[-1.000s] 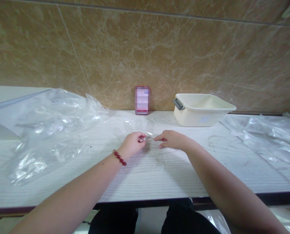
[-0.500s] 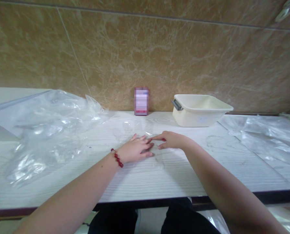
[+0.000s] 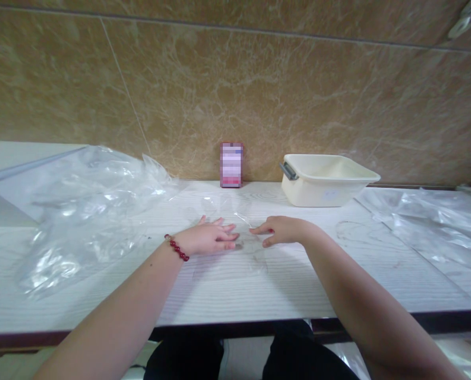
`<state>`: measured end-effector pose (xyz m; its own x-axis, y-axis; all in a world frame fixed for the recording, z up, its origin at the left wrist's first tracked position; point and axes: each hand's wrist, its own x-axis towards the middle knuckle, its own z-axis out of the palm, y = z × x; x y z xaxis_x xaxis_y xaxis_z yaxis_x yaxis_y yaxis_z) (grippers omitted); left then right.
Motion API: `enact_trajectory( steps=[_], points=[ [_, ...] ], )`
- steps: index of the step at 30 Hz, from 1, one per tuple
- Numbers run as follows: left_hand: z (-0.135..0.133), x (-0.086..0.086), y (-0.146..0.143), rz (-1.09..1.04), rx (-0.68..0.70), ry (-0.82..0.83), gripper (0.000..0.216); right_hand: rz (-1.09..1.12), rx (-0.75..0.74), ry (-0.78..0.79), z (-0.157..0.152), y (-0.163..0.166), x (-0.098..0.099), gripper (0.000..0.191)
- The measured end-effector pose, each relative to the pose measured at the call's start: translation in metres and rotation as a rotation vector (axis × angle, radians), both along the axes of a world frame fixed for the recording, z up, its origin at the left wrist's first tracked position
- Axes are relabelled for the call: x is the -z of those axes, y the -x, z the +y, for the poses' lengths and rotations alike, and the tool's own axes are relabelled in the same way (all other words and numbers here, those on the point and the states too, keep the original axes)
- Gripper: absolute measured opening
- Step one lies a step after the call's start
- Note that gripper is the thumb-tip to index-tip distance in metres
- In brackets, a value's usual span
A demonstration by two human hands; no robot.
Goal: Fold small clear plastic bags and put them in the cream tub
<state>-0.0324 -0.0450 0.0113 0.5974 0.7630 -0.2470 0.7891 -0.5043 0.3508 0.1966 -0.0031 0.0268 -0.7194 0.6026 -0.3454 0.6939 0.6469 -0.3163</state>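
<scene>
A thin, clear plastic bag or sheet (image 3: 246, 259) lies flat on the white wood-grain table, its outline hard to make out. My left hand (image 3: 212, 237), with a red bead bracelet (image 3: 176, 247) at the wrist, rests palm down on it with the fingers spread. To its right, my right hand (image 3: 285, 230) has its index finger stretched toward the middle of the plastic and its thumb held apart below. Its other fingers are partly hidden. Neither hand grips anything that I can see.
A phone (image 3: 231, 165) with a blurred screen leans on the tiled wall. Right of it stands a cream plastic bin (image 3: 318, 192) with a grey handle. Crumpled clear plastic (image 3: 88, 216) lies at the left, and more clear plastic (image 3: 437, 221) covers the right side.
My left hand has slid left, away from my right hand, so the fingertips that were together are now apart. My right hand has moved slightly right and down.
</scene>
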Motion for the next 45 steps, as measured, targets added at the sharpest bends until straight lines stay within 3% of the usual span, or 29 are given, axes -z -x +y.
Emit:
enact_trajectory(
  steps=[5,12,20,33,42,45],
  points=[
    [-0.001,-0.002,0.000,-0.005,-0.003,0.002,0.041,-0.036,-0.008,-0.026,-0.001,-0.002,-0.003,0.046],
    [-0.002,-0.004,0.000,0.008,0.015,0.002,0.042,0.074,0.071,-0.205,0.002,0.005,0.003,0.039],
    [-0.001,-0.005,0.004,0.022,0.020,0.035,0.042,0.013,0.062,-0.110,0.009,0.000,0.012,0.055],
    [-0.001,-0.009,0.014,0.027,-0.018,0.088,0.039,0.004,0.093,-0.040,0.008,-0.001,0.009,0.061],
    [0.005,-0.009,0.018,-0.002,-0.061,-0.016,0.037,0.015,0.092,-0.026,0.005,0.000,0.006,0.062],
    [0.016,-0.007,0.030,-0.036,-0.247,-0.216,0.036,0.050,0.079,-0.027,0.004,-0.001,0.004,0.062]
  ],
)
